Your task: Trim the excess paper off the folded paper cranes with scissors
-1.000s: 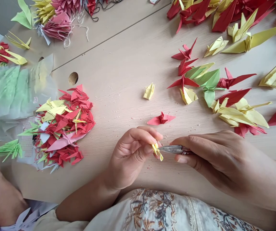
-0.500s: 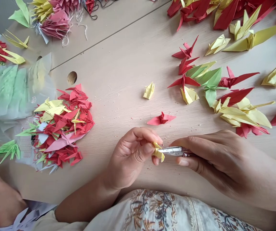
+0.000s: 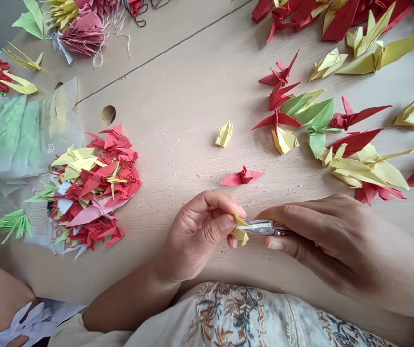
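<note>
Between the thumb and fingers of my left hand (image 3: 207, 233) is a small yellow paper crane (image 3: 241, 234), partly covered by the fingertips. My right hand (image 3: 333, 246) is closed around a pair of small metal snips (image 3: 265, 227), its handles mostly hidden under the palm. The tips of the snips touch the folded paper of the yellow crane. Just beyond my hands lies a red paper crane (image 3: 243, 177), wings spread. Farther up sits a small yellow folded crane (image 3: 224, 134).
A heap of mostly red cranes (image 3: 98, 193) lies at left beside plastic bags (image 3: 19, 135). Loose red, yellow and green cranes (image 3: 318, 115) spread across the right. Paper bundles (image 3: 84, 33) with threads are at far left. Another person's arm (image 3: 1, 289) rests at lower left.
The snips' tips have shifted slightly into the yellow crane, and its paper ends stand a little farther apart. The other person's arm at lower left has moved a little.
</note>
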{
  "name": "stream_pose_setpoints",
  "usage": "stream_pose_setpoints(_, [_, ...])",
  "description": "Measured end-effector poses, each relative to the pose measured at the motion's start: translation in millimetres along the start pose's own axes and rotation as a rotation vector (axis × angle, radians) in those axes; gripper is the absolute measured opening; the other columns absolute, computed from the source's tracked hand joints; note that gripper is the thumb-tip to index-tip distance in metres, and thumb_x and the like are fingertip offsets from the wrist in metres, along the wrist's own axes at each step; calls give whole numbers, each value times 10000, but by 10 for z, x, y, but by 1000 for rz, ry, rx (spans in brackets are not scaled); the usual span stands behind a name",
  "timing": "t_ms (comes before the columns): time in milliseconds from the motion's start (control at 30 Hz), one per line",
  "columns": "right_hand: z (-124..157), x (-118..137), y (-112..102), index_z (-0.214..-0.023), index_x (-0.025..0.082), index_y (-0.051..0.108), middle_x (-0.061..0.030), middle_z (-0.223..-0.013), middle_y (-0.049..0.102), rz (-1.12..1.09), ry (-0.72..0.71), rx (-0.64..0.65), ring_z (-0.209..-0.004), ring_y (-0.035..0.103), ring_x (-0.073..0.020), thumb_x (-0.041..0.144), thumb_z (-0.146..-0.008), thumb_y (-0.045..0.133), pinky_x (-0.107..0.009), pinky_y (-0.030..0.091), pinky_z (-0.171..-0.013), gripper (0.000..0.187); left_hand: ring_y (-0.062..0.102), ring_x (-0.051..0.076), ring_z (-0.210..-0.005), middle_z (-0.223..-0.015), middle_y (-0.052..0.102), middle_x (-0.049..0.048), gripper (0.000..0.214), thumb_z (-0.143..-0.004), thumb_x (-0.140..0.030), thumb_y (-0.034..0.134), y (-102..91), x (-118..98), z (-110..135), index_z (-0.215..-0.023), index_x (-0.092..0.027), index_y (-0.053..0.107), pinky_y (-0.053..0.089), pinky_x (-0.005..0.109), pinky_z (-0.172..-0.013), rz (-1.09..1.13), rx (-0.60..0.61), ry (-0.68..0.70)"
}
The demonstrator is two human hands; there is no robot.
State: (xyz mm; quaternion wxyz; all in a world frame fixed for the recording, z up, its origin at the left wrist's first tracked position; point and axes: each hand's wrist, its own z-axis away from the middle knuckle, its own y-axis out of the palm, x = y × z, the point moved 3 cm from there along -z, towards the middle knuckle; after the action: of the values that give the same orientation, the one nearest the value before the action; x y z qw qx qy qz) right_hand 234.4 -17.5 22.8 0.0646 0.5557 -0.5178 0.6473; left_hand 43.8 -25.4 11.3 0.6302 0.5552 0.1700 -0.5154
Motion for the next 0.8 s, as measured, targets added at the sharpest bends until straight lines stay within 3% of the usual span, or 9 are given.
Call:
stream_pose_setpoints(400, [-5, -4, -11, -753, 181, 596, -33, -649, 681, -1, 3, 5, -503, 626, -141, 339, -1094, 449, -304, 347, -444, 404, 596, 55, -576, -846, 679, 0, 90, -899, -251, 774, 6, -31, -8, -885, -191, 708, 504, 164, -547, -23, -44, 1])
stream_pose_setpoints(667, [0, 1, -3, -781, 184, 589, -13, -639, 670, -24, 16, 30, -494, 629, -135, 346, -1101, 440, -300, 339, -443, 388, 626, 39, -614, -872, 696, -1, 40, -910, -222, 768, 5, -18, -5, -896, -189, 750, 522, 138, -591, 23, -23, -19])
stream_pose_setpoints(800, [-11, 4, -9, -828, 157, 648, -3, -629, 650, -36, 4, 31, -489, 615, -135, 341, -1104, 431, -302, 350, -443, 396, 619, 44, -619, -859, 688, 1, 37, -915, -220, 761, 11, -16, 0, -896, -190, 749, 527, 142, -592, 17, -16, -17])
